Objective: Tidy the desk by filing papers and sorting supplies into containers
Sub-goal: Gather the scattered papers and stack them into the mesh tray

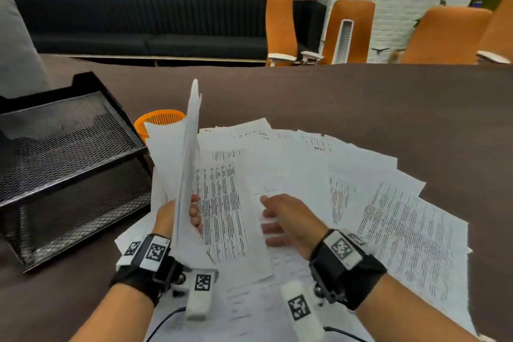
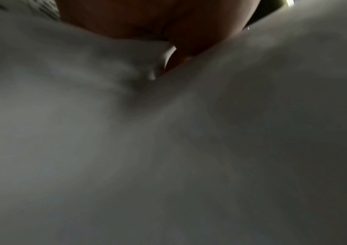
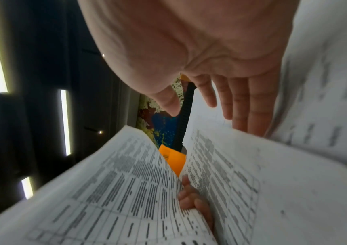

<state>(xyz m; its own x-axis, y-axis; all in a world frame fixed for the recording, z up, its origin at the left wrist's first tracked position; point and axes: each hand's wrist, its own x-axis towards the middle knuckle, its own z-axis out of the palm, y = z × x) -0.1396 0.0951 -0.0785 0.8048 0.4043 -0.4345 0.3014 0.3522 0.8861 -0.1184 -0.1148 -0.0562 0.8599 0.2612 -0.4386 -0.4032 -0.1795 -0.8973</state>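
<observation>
Several printed sheets (image 1: 347, 180) lie fanned out over the brown desk (image 1: 361, 97). My left hand (image 1: 180, 216) grips a stack of gathered papers (image 1: 180, 153) and holds it upright on edge, near the desk's middle left. In the left wrist view that stack (image 2: 168, 149) fills the frame under my palm. My right hand (image 1: 280, 219) hovers flat, fingers straight, just over a printed table sheet (image 1: 230, 211). The right wrist view shows the right hand (image 3: 220, 99) open, the held papers (image 3: 126, 190) and the left hand's fingertips (image 3: 189, 199) below it.
A black mesh two-tier paper tray (image 1: 63, 164) stands at the left of the desk. An orange mesh cup (image 1: 158, 122) sits behind the upright stack. Orange chairs (image 1: 349, 33) line the far edge. Cables (image 1: 166, 322) trail near the front edge.
</observation>
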